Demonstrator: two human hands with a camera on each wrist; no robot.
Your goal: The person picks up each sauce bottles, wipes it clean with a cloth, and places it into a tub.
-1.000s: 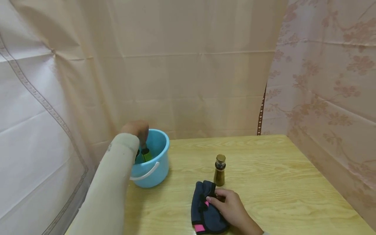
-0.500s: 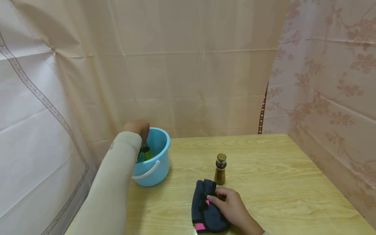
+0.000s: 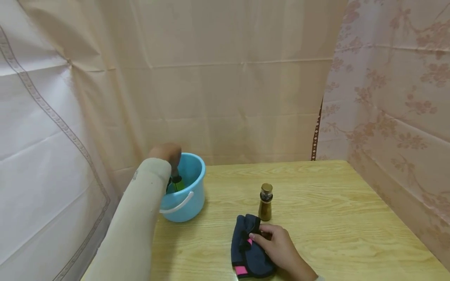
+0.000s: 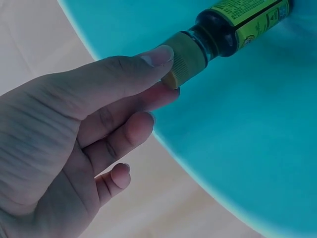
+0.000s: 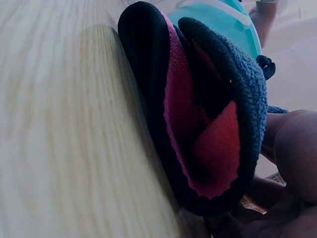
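Note:
My left hand [image 3: 168, 153] reaches over the rim of a light blue bucket [image 3: 197, 195]. In the left wrist view, its thumb and index finger pinch the ridged yellowish cap of a dark bottle [image 4: 247, 25] with a green label. The bottle leans inside the bucket, and its lower end is out of that view. My right hand [image 3: 281, 248] pinches a folded navy cloth piece [image 3: 258, 259] with black edging and a black bow-like bit on top. Its pink lining shows in the right wrist view, where the cloth [image 5: 218, 144] lies against the tabletop.
Just beyond the cloth stands a small brown bottle [image 3: 265, 205] with a gold cap. All of it is on a wood-grain table [image 3: 337, 226]. Draped curtains [image 3: 225, 86] close off the back and both sides. The bucket's white handle [image 3: 177, 205] hangs down in front.
The head view has shifted slightly, so everything on the table appears a little further right. Both hands keep their holds, and the bottle and cloth stay in place.

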